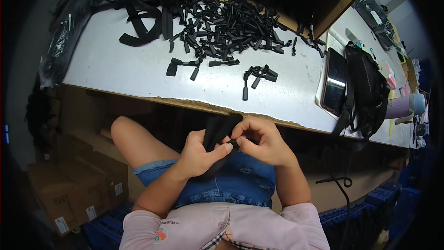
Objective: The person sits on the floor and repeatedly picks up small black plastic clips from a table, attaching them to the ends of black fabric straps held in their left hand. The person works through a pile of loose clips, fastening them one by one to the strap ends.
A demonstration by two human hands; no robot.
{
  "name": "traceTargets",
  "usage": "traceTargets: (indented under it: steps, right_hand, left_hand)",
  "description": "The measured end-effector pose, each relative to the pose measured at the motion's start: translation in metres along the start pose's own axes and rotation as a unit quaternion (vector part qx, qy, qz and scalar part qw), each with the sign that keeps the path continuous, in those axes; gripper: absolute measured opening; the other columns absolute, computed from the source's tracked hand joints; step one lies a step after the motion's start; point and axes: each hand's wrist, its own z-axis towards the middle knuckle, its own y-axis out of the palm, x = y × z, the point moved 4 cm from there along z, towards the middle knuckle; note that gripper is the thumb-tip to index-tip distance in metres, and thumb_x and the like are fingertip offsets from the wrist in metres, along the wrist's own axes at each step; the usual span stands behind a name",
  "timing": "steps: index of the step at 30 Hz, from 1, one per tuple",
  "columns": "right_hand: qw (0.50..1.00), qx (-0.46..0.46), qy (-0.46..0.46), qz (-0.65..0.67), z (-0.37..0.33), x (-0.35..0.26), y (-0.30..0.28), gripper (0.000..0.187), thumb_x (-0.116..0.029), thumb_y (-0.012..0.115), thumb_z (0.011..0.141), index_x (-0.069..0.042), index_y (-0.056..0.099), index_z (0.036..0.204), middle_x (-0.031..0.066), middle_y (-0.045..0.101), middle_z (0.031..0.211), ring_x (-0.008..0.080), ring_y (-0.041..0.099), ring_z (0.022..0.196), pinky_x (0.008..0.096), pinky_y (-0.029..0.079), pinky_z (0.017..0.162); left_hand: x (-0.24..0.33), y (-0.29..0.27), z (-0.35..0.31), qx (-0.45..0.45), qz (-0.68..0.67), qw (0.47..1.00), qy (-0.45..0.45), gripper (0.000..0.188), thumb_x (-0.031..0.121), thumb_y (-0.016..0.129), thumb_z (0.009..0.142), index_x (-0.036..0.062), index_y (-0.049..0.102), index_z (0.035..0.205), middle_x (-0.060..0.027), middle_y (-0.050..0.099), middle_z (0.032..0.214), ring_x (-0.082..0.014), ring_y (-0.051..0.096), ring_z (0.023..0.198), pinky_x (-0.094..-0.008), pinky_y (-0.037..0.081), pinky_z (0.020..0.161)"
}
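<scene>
Over my lap, just off the table's front edge, my left hand (199, 155) is closed on a folded black fabric piece (215, 132). Its thumb presses on a small dark part at the fabric. My right hand (266, 142) meets it from the other side, thumb and forefinger pinched together by that same part. What the right fingers grip is too small and dark to make out. On the table lies a large heap of small black pull-like pieces (231, 25) with oblong ends and cord loops. A few such pieces (259, 75) lie apart, nearer to me.
An open cardboard box (342, 4) stands behind the heap on the white table (138, 71). At the right lie a phone (334, 81), a black bag (365, 88) and a purple cup (398, 107). Black straps (141, 28) lie at the far left. Cartons (69, 185) stand below left.
</scene>
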Motion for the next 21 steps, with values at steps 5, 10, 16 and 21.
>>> traceTargets:
  steps: [5,10,16,21]
  right_hand:
    - [0.998,0.024,0.014,0.057,-0.004,0.005,0.002,0.009,0.0,0.051,0.074,0.001,0.054,0.082,0.0023,0.054,0.074,0.0047,0.049,0.065,0.0186,0.04,0.055]
    - [0.995,0.081,-0.038,0.033,-0.006,0.005,0.004,0.01,0.001,0.054,0.073,0.001,0.055,0.083,0.0046,0.054,0.076,0.0067,0.05,0.064,0.0191,0.041,0.055]
    - [0.921,0.3,-0.186,-0.165,-0.027,-0.007,0.013,0.018,0.0,0.064,0.065,0.001,0.055,0.081,0.0079,0.053,0.07,0.0123,0.051,0.057,0.0215,0.04,0.05]
    - [0.941,0.266,-0.179,-0.11,-0.023,0.003,0.03,0.011,0.001,0.062,0.071,0.001,0.056,0.08,0.0053,0.052,0.067,0.0065,0.047,0.053,0.018,0.036,0.044]
  left_hand:
    - [-0.003,0.002,-0.001,0.034,-0.05,0.998,0.003,0.012,0.007,0.062,0.075,-0.0008,0.059,0.084,-0.0003,0.056,0.066,-0.004,0.049,0.06,-0.0174,0.04,0.053]
    - [0.003,0.004,-0.002,0.053,-0.05,0.997,0.035,0.014,0.008,0.062,0.076,-0.0011,0.059,0.087,-0.0015,0.057,0.072,-0.0047,0.051,0.064,-0.0177,0.041,0.056]
    - [0.004,0.004,-0.006,0.109,-0.032,0.99,0.083,0.016,0.008,0.061,0.077,-0.0004,0.058,0.091,-0.0023,0.058,0.079,-0.0054,0.052,0.069,-0.0187,0.043,0.062]
    - [0.003,0.01,-0.008,0.121,-0.056,0.983,0.125,0.019,0.008,0.059,0.078,-0.0002,0.056,0.095,-0.0033,0.059,0.081,-0.0054,0.052,0.072,-0.0194,0.043,0.065]
